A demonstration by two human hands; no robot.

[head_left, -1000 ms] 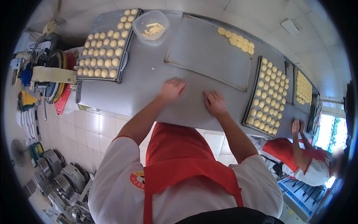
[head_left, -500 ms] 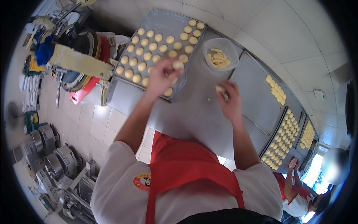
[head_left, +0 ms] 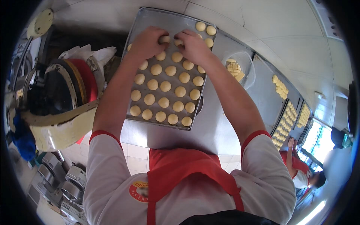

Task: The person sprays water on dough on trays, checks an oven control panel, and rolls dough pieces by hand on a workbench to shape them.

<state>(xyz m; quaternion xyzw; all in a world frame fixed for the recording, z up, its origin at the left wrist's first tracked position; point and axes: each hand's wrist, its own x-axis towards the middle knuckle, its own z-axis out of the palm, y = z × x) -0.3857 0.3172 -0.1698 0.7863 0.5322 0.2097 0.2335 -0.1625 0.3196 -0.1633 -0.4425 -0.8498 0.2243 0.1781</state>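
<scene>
Both arms reach over a dark metal baking tray (head_left: 140, 22) set with rows of round, pale yellow dough balls (head_left: 165, 86). Toward the tray's far side, my left hand (head_left: 148, 43) has its fingers curled round a dough ball (head_left: 164, 39). Just right of it, my right hand (head_left: 193, 45) pinches another dough ball (head_left: 178, 42) with bent fingers. Whether these two balls rest on the tray or hang just above it, I cannot tell. My hands and forearms cover some balls beneath them.
A clear plastic tub (head_left: 249, 69) with cut dough pieces (head_left: 234, 69) stands right of the tray on the metal table (head_left: 217, 101). Farther right lie more trays of dough balls (head_left: 285, 122), near another person's hands (head_left: 291, 142). A cream-coloured machine (head_left: 62, 123) stands at the left.
My hands have moved to the far part of the tray, the right one coming over from the bare table beside the tub. The view has shifted, bringing the tray nearer the middle.
</scene>
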